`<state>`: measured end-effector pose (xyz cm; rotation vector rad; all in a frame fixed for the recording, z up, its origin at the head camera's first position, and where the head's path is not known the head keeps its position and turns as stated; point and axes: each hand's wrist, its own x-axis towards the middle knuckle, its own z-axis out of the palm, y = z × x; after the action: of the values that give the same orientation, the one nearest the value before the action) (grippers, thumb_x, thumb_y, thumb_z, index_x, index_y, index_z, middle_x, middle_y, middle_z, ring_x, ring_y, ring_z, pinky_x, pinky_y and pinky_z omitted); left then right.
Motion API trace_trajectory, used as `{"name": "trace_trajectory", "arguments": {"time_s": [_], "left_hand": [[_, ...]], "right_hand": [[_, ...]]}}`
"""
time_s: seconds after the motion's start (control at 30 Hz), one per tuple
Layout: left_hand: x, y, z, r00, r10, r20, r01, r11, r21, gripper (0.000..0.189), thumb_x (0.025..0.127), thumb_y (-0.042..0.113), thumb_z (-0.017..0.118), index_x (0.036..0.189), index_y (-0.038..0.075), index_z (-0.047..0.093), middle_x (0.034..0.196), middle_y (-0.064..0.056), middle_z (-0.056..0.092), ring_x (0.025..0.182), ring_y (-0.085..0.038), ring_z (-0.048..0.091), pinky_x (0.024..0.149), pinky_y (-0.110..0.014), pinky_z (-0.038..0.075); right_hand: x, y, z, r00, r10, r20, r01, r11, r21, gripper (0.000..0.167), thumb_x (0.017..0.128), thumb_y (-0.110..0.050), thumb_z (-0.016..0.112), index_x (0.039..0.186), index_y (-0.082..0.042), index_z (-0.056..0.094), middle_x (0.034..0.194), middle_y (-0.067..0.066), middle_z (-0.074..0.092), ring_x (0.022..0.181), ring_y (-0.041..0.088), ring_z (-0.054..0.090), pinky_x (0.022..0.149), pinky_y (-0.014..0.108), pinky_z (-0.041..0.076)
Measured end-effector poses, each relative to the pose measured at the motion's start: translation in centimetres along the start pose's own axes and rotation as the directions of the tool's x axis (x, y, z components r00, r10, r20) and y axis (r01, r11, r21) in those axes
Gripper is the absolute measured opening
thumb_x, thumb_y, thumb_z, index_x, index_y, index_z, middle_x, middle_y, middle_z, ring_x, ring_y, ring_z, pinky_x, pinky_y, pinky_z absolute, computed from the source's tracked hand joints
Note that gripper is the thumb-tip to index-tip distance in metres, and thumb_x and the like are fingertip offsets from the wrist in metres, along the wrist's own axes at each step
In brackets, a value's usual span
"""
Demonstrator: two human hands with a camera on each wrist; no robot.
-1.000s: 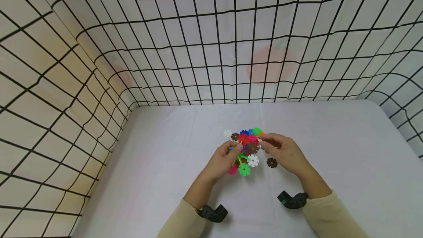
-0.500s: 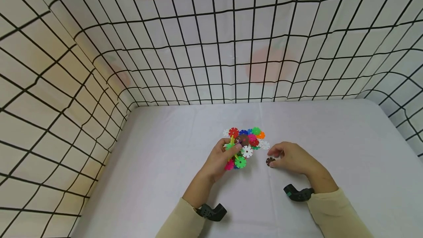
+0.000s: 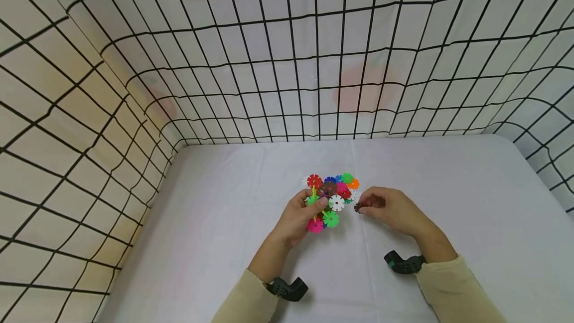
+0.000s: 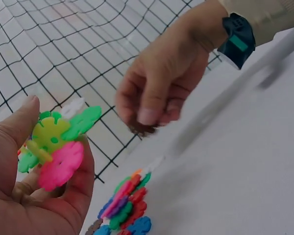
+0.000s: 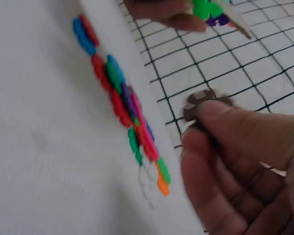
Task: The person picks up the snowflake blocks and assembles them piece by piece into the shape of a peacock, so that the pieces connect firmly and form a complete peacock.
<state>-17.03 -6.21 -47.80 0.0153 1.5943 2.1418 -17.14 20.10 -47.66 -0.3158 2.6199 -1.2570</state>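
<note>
My left hand (image 3: 292,219) holds a cluster of interlocked snowflake building discs (image 3: 331,219), with pink, green, yellow, white, red and brown discs in it. In the left wrist view, the thumb and fingers are round the cluster's yellow, green and pink discs (image 4: 63,164). Right of the cluster, my right hand (image 3: 394,209) pinches a single brown snowflake disc (image 5: 198,104) between thumb and fingers, raised off the table. Loose snowflake discs (image 3: 347,178) lie in a pile just behind the cluster, partly hidden by it.
Everything lies on a white-covered table (image 3: 215,203). A black wire grid (image 3: 287,64) rises along the back and both sides, with pale cloth behind it. Each wrist wears a black camera mount, one left (image 3: 289,289) and one right (image 3: 405,263).
My right hand left the pile, took the brown disc off the table and lifted it toward the cluster. The cluster in my left hand has turned and shifted slightly left.
</note>
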Motion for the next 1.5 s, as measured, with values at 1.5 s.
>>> {"name": "trace_trajectory", "arguments": {"time_s": [1.5], "left_hand": [[-0.5, 0.7, 0.4, 0.997, -0.072, 0.01, 0.072, 0.996, 0.049, 0.032, 0.095, 0.015, 0.072, 0.114, -0.01, 0.066, 0.087, 0.004, 0.074, 0.078, -0.007, 0.071, 0.073, -0.021, 0.06]], "right_hand": [[-0.1, -2.4, 2.4, 0.83, -0.45, -0.331, 0.51, 0.852, 0.119, 0.028, 0.081, 0.015, 0.075, 0.098, -0.008, 0.079, 0.093, 0.01, 0.078, 0.081, 0.008, 0.073, 0.073, 0.017, 0.059]]}}
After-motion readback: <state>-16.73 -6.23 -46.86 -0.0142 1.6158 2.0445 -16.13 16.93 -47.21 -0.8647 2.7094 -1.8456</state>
